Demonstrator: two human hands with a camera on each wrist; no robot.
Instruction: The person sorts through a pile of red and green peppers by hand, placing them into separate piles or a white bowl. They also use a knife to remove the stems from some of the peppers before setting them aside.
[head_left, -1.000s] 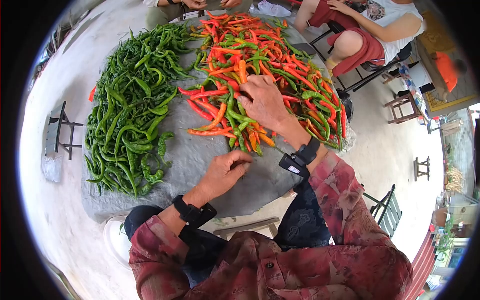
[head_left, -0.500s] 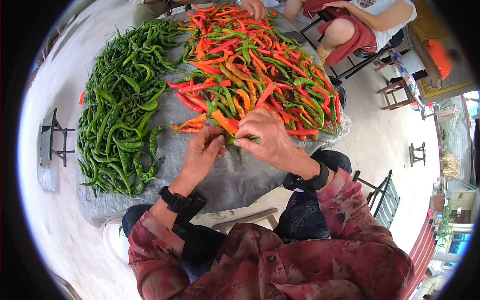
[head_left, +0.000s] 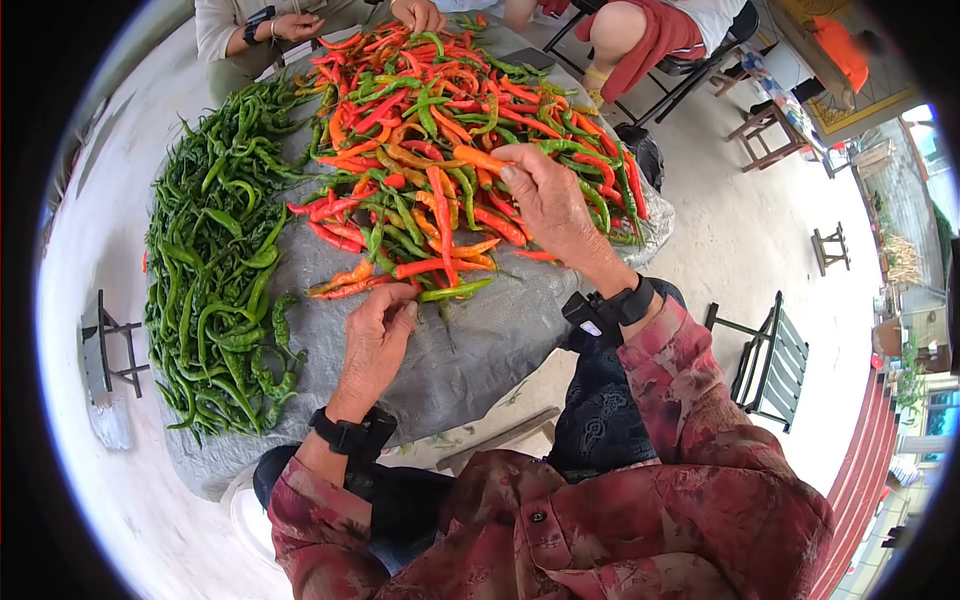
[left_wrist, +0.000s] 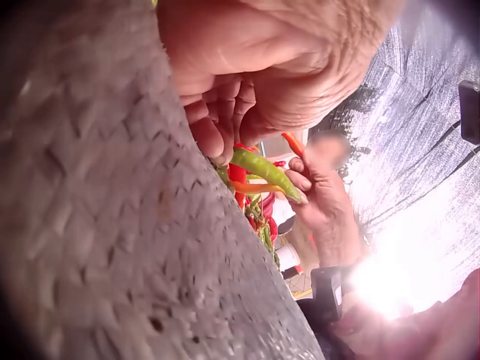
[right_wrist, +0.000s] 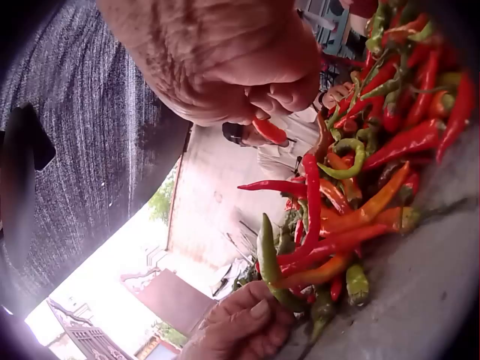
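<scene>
My right hand [head_left: 552, 208] is raised over the red and orange pepper pile [head_left: 480, 110], pinching an orange pepper [head_left: 478, 159] between thumb and fingers; its tip also shows in the right wrist view [right_wrist: 270, 132]. Low at the pile's near edge, my left hand [head_left: 375, 340] has curled fingers at one end of a light green pepper [head_left: 456, 291]. That pepper [left_wrist: 264, 169] sticks out from the fingertips in the left wrist view. Red and orange peppers [right_wrist: 337, 244] lie right beside it.
A heap of green peppers [head_left: 215, 270] covers the left side of the grey sheet [head_left: 470, 365]. Across the table, another person's hand [head_left: 418, 14] reaches to the pile's far edge. A seated person's knee [head_left: 620, 35] is at the far right, a folding chair [head_left: 775, 360] at near right.
My right hand has moved up and away from my left hand, now with an orange pepper raised. The light green pepper now shows clearly at my left fingertips. The view has shifted.
</scene>
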